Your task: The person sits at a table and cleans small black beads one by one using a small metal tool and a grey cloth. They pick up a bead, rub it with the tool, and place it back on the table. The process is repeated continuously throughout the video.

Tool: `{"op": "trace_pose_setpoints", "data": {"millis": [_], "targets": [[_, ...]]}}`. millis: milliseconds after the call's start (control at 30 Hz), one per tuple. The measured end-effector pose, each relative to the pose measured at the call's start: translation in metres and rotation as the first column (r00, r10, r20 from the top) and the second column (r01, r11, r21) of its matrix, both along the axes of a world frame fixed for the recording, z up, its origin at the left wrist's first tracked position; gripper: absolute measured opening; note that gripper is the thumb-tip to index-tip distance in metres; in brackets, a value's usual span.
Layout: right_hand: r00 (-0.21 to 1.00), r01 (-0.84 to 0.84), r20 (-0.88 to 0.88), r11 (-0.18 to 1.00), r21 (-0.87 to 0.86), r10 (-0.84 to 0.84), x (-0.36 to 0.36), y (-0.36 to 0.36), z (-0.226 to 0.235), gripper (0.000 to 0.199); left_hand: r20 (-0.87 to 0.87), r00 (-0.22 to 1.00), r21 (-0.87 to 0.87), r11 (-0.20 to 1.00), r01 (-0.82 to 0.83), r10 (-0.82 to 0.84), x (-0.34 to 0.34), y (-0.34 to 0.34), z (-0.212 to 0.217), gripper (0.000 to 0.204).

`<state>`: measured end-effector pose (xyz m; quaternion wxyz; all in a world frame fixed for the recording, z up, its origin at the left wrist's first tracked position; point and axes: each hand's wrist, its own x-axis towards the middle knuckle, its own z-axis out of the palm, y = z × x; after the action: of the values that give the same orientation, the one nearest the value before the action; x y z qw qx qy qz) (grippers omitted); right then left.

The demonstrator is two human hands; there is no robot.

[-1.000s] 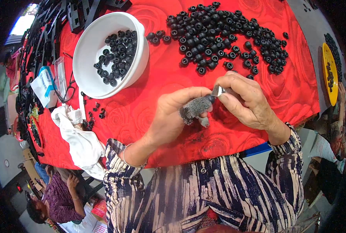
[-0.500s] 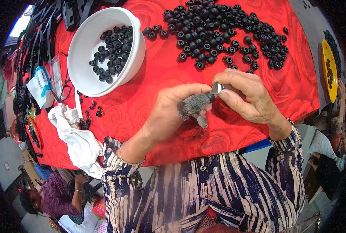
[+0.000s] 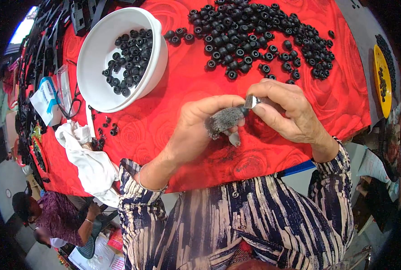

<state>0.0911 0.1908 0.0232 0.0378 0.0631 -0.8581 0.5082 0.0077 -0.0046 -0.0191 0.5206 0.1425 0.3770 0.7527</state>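
My left hand point(image 3: 192, 130) pinches a small round black plastic part point(image 3: 244, 111) between thumb and fingers. A grey, fuzzy, dust-covered wrap point(image 3: 224, 121) covers one of its fingers, and a pale grey fingertip cover point(image 3: 234, 138) shows below. In my right hand point(image 3: 291, 113) a short metal blade point(image 3: 251, 101) is gripped between thumb and index finger, its edge at the black part. Most of that part is hidden by the blade and fingers. Beyond my hands lies a large pile of similar black parts point(image 3: 236, 42).
A white bowl point(image 3: 91, 74) with black parts stands at the left. Nearer are a white cloth point(image 3: 90, 168) and small black scraps point(image 3: 113, 131). Black strips point(image 3: 43, 58) crowd the left edge. A yellow plate point(image 3: 385, 105) lies right. Another person point(image 3: 63, 220) sits at lower left.
My hands hold nearly the same pose, with the blade still against the black part. At lower left, the other person's head and upper body have shifted.
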Motion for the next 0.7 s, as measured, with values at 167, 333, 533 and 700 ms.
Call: {"op": "trace_pose_setpoints", "data": {"millis": [167,333,533,700], "targets": [[1.000,-0.015,-0.019,1.000,-0.006,0.015,0.0000,0.0002,0.0001,0.015,0.023,1.000,-0.001,1.000,0.018,-0.018,0.0000,-0.0011,0.0038,0.028],[0.999,-0.037,-0.027,0.999,-0.018,0.036,-0.0006,0.0010,0.0009,0.015,0.001,1.000,-0.006,1.000,0.018,-0.018,-0.0004,-0.0018,0.0009,0.028],[0.998,-0.036,-0.042,0.999,-0.004,0.036,-0.0005,0.0010,-0.0023,0.014,-0.007,1.000,-0.082,0.997,0.012,-0.013,0.0007,0.0001,0.0072,0.029],[0.994,-0.071,-0.088,0.997,-0.004,0.070,-0.0016,0.0014,-0.0063,0.014,-0.054,0.999,-0.074,0.997,-0.011,0.007,0.0017,0.0000,0.0055,0.028]]}}
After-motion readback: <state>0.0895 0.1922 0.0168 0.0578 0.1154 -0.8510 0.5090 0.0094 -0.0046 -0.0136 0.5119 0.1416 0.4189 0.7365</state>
